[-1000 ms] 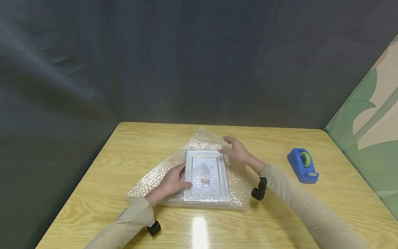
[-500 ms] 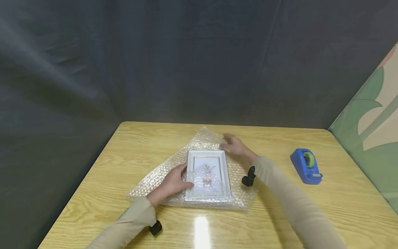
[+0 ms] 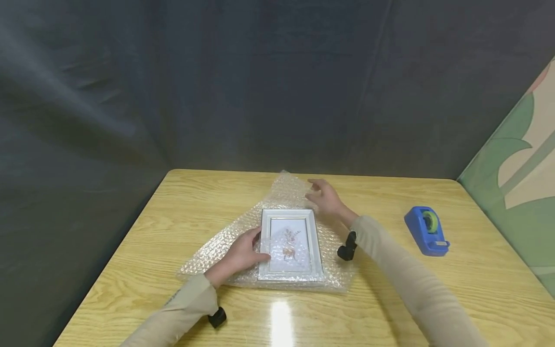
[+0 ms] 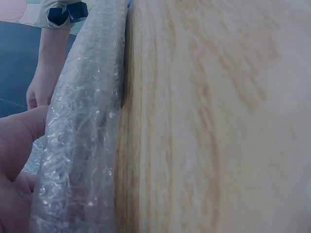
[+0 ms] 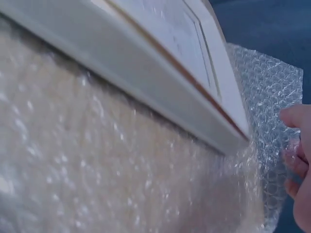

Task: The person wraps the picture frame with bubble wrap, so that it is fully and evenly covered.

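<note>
A white picture frame (image 3: 318, 250) with a floral print lies face up on a sheet of bubble wrap (image 3: 208, 253). The wrap's near part is folded over the lower portion of the frame. My left hand (image 3: 240, 253) grips the frame's left side, thumb over the wrapped face and fingers along the side edge. Beyond the frame's far right corner, my right hand (image 3: 327, 197) pinches the edge of the far flap of wrap, which stands raised in the right wrist view. That same view shows the frame's bare side (image 5: 146, 92) resting on wrap.
A blue tape dispenser (image 3: 427, 231) with a green roll stands on the right of the wooden table (image 3: 165, 221). Dark cloth (image 3: 277, 86) hangs behind the table, and a patterned panel (image 3: 529, 193) borders it at right.
My right hand has moved slightly away from me and left, clear of the frame's corner, and the far tip of wrap has risen. My left hand stays on the frame.
</note>
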Demonstrator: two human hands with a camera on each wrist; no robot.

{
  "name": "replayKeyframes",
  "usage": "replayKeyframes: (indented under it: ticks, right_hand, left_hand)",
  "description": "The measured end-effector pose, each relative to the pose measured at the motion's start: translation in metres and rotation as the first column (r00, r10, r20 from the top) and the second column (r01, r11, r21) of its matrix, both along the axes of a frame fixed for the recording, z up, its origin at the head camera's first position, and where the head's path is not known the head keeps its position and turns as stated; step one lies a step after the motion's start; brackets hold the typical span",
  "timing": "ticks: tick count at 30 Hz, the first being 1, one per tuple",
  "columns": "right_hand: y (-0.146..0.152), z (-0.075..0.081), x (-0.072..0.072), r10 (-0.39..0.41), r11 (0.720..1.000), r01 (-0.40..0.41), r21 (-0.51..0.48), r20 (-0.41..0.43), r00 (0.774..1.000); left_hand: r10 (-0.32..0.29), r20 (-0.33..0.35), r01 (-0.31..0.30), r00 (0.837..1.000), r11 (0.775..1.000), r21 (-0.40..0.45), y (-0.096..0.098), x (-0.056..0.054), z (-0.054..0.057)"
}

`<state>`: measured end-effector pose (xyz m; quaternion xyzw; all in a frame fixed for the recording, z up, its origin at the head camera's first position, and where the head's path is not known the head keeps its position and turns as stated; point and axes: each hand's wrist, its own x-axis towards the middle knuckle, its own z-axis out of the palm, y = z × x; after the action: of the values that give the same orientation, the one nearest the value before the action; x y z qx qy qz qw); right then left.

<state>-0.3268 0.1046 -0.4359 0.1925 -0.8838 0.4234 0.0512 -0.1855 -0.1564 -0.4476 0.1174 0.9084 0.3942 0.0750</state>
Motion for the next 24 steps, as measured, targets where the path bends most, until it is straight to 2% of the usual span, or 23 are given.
replayKeyframes:
  ticks: [4,7,15,24]
  right_hand:
    - [-0.006,0.007,0.006,0.046,0.998,-0.050,-0.046,-0.083,0.995]
    - [-0.012,0.011,0.012,0.084,0.993,-0.093,-0.076,-0.107,0.991]
    - [-0.028,0.015,0.025,0.119,0.990,-0.129,-0.049,-0.171,0.978]
    - [-0.034,0.016,0.040,0.176,0.983,-0.182,-0.023,-0.165,0.970]
  left_hand:
    - [0.001,0.008,-0.001,1.000,1.000,0.001,0.000,0.000,0.000]
    - [0.003,0.017,-0.003,1.000,1.000,0.001,-0.001,0.000,0.001]
    - [-0.009,-0.004,0.009,1.000,1.000,0.001,-0.001,-0.002,-0.002]
    - [-0.008,-0.004,0.008,1.000,1.000,0.000,-0.001,-0.001,-0.002]
